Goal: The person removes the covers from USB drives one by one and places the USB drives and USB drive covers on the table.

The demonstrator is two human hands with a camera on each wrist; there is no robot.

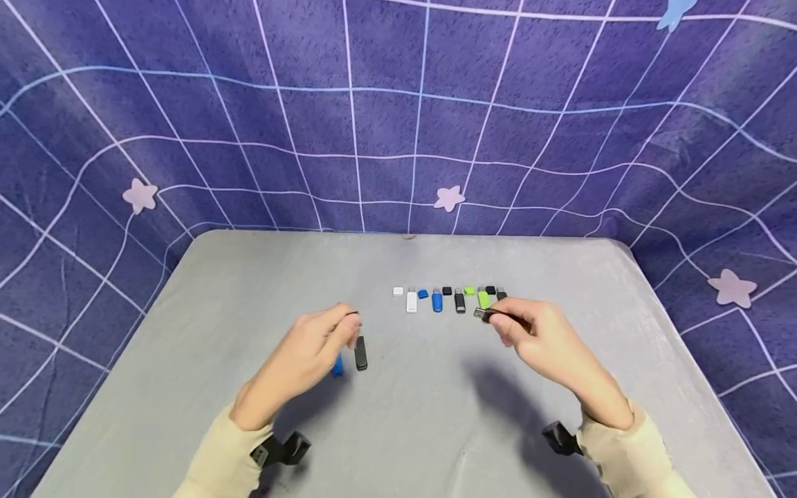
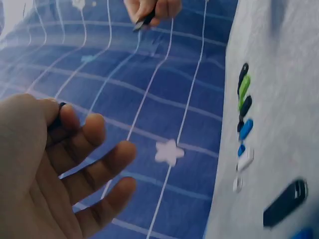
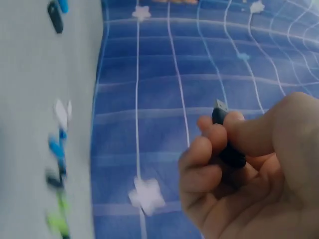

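Observation:
My right hand (image 1: pixel 548 339) pinches a black USB stick (image 3: pixel 232 155) between thumb and fingers, its bare metal plug (image 3: pixel 220 105) sticking out toward the left. Thumb and forefinger of my left hand (image 1: pixel 311 346) pinch a small black cap (image 2: pixel 61 113), mostly hidden by the fingertips; the other fingers are spread apart. Both hands are raised above the grey table (image 1: pixel 411 422). Below the left hand lie another black USB stick (image 1: pixel 361 354) and a blue USB stick (image 1: pixel 337 366), the blue one partly covered by the hand in the head view.
A row of USB sticks with caps beside them lies farther back: white stick (image 1: pixel 411 301), blue stick (image 1: pixel 437 301), black stick (image 1: pixel 460 301), green stick (image 1: pixel 483 299) and another black stick (image 1: pixel 501 294) next to the right hand. A purple patterned cloth (image 1: pixel 386 124) surrounds the table.

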